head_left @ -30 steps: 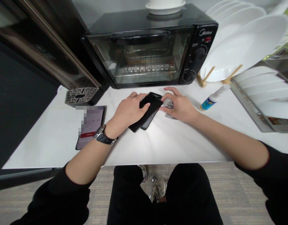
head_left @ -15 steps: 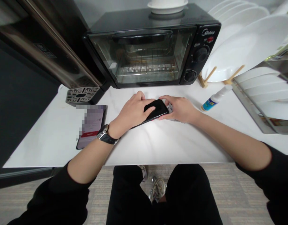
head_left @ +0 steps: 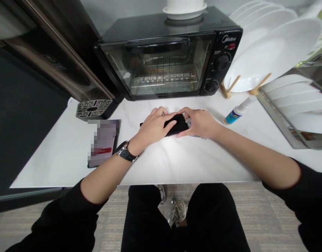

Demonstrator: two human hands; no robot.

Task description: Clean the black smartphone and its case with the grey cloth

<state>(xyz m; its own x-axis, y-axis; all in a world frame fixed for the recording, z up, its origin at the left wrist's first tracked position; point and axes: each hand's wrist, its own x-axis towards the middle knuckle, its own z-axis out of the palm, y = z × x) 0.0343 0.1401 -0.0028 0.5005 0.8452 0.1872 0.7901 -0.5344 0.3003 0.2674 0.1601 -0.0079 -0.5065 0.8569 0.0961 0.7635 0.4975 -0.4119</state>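
On the white marble counter, a black phone lies mostly covered between my two hands. My left hand rests across its left part, and a thin dark edge sticks out beyond the fingers. My right hand curls over its right end. A crumpled grey cloth shows under those right fingers. A second phone, its screen lit and blurred out, lies left of my left wrist, which wears a black wristwatch.
A black Midea toaster oven stands behind my hands, with a white bowl on top. White plates stand in a wooden rack on the right. Nearby are a small spray bottle, a metal dish rack, and a dark appliance.
My hands have moved closer together over the black phone, which now lies flatter and more covered. The dark second layer seen beneath it earlier no longer shows separately.
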